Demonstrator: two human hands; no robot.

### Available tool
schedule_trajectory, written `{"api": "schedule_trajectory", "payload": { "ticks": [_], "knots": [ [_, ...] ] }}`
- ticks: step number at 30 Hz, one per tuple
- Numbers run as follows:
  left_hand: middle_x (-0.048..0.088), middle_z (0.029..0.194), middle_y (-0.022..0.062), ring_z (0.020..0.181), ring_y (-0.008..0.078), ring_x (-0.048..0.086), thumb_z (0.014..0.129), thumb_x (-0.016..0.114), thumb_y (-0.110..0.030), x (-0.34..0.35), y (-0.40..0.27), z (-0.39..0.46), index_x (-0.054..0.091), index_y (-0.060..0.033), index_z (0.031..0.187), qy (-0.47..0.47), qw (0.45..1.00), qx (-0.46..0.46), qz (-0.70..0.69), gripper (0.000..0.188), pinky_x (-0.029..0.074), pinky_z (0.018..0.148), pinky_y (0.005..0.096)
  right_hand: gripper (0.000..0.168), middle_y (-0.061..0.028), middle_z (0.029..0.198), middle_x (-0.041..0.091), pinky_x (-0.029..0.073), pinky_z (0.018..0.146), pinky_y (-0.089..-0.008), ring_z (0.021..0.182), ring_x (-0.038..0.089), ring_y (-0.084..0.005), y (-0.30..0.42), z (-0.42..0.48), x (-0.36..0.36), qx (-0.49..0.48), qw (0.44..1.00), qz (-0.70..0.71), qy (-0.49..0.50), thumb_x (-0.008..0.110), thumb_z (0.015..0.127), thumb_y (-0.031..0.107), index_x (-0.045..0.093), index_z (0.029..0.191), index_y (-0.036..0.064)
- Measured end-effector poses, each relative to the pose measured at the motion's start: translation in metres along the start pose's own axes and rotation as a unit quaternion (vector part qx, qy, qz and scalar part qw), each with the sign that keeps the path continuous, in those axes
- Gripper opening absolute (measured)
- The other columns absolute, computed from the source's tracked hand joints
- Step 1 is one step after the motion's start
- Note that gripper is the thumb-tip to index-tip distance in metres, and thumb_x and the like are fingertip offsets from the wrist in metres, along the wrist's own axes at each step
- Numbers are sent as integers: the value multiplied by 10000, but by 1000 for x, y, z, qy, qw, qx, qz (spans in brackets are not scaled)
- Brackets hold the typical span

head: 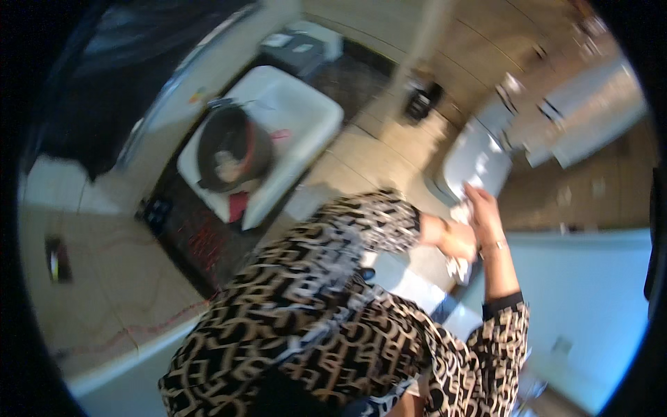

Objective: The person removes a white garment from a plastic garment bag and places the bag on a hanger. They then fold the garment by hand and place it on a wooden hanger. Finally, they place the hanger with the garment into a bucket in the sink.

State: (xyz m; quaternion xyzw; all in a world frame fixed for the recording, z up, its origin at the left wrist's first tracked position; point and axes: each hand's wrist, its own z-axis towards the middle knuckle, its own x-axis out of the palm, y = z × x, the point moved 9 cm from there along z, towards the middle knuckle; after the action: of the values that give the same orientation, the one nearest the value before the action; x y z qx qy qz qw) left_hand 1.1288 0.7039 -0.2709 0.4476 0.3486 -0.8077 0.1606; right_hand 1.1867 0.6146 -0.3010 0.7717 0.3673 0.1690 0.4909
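Observation:
My left hand [458,242] is closed around a crumpled white cloth or paper [459,268], which hangs out below the fist. Close against it, my right hand [483,208] also grips the white material, part of which shows between the two hands. Motion blur hides the finer finger positions. Just beyond the right fingertips is a shiny grey metal surface [477,156], perhaps a lid or bin top. Both forearms come out of black-and-tan patterned sleeves.
To the left, a white sink [307,112] is set in a dark countertop [344,86]. A dark bucket [260,156] stands in it, beside a red cloth [238,206]. A black object [423,101] lies near tiles. A pale blue wall [568,292] rises at right.

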Motion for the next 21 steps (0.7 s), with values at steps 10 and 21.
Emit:
{"api": "schedule_trajectory", "payload": {
  "ticks": [10, 21],
  "knots": [
    [679, 785, 120, 660, 229, 665, 750, 725, -48, -53, 108, 48, 659, -38, 930, -227, 842, -371, -319, 192, 535, 583, 350, 462, -105, 1222, 633, 446, 972, -286, 1170, 553, -158, 31, -40, -147, -167, 978, 122, -1, 589, 971, 331, 557, 1307, 15],
    [596, 641, 125, 524, 226, 598, 728, 658, 25, 62, 6, 145, 608, 11, 780, -29, 435, -358, -826, 73, 520, 502, 395, 310, -169, 1170, 629, 505, 867, -320, 1039, 621, -232, 37, -117, -205, -413, 907, 86, -10, 700, 819, 36, 651, 1125, 32]
  ]
}}
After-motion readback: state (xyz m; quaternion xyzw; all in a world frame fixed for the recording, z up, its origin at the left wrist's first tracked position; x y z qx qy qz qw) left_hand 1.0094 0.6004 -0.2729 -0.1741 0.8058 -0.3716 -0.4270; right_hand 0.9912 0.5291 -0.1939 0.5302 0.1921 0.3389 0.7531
